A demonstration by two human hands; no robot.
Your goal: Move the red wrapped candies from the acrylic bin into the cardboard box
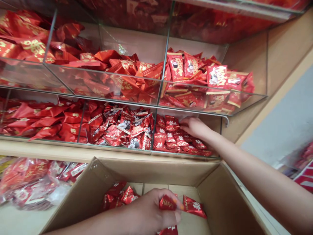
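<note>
My left hand (162, 209) is inside a cardboard box (156, 169), its fingers closed on small red candy packets (167, 203) with gold HAPPY lettering. Another such packet (194, 206) lies just beyond my fingertips on the box floor, and several more (121, 195) sit at the box's left side, partly behind my forearm. My right hand (194, 126) reaches into the lower right shelf compartment. Its fingers lie loosely on the back of a pile of matching HAPPY LUCK packets (174, 137); nothing shows in its grasp, though the fingertips are partly hidden.
Clear dividers split the shelves. Next to the pile are red packets with printed figures (124, 127) and plain red pouches (46, 119). The upper shelf (195, 112) overhangs my right hand, with a metal bracket (225, 120) close by. Plastic-bagged packets (31, 182) lie left of the box.
</note>
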